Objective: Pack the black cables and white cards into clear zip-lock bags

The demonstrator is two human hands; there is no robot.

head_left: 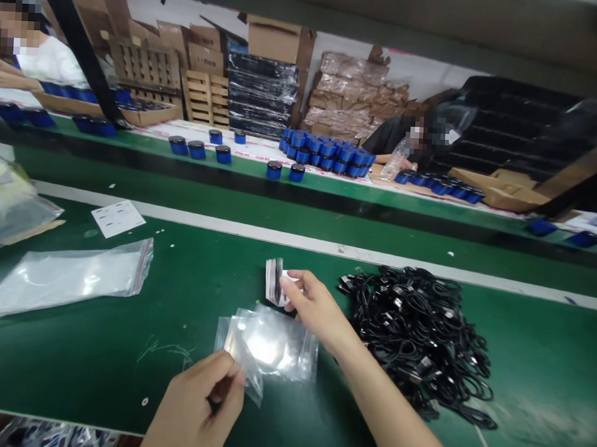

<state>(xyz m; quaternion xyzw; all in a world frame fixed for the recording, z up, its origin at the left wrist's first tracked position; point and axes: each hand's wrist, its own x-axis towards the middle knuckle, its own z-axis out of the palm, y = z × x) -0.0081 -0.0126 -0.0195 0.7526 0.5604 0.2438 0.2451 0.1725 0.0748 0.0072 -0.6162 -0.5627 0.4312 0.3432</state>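
My left hand (pixel 202 395) is closed on the edge of a small clear plastic bag (pixel 249 371), which tilts up off the bench. More clear bags (pixel 277 342) lie flat in a loose pile just beyond it. At the far side of that pile, my right hand (pixel 309 301) pinches a white card or leaflet (pixel 285 295) between thumb and fingers. It is at the right end of a stack of small white cards (pixel 272 280) standing on edge. Right of my forearm sits a heap of coiled black USB cables (pixel 413 329).
Large plastic bags (pixel 70 275) and a printed white sheet (pixel 118 218) lie on the left of the green bench (pixel 187 241). Beyond a pale strip, blue jars with black lids (pixel 327 153) line a raised ledge. Two people work opposite, before stacked cartons and pallets.
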